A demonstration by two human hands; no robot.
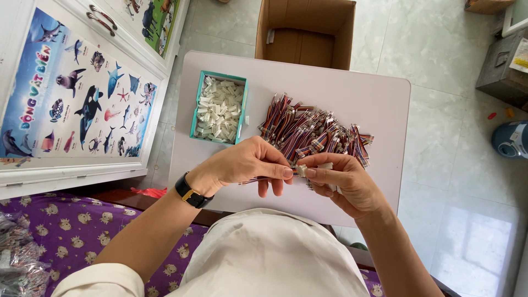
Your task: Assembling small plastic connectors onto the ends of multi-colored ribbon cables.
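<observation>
Wires first: I see a short bundle of striped wires pinched between thumb and forefinger of my left hand, its long axis running nearly level, left to right, with the free end pointing at the right hand. That hand sits just beside it, fingers pressed together on a small white connector. The connector lies right at the tip of the wire bundle, touching or all but touching; I cannot tell whether the wire ends are already seated in it. The two sets of fingertips nearly meet over the near edge of the counter, so neither hand is farther off than the other.

My left wrist, with its black watch, is bent slightly inward, palm turned down and the lower fingers curled loosely under the bundle. My right hand is cupped, palm facing left and towards me, forearm coming in from the lower right.

Just beyond the hands lies a heap of the same striped wire pieces, spread across the middle of the counter. To its left stands a teal tray full of white connectors. An open cardboard box stands on the floor past the far edge of the counter.
</observation>
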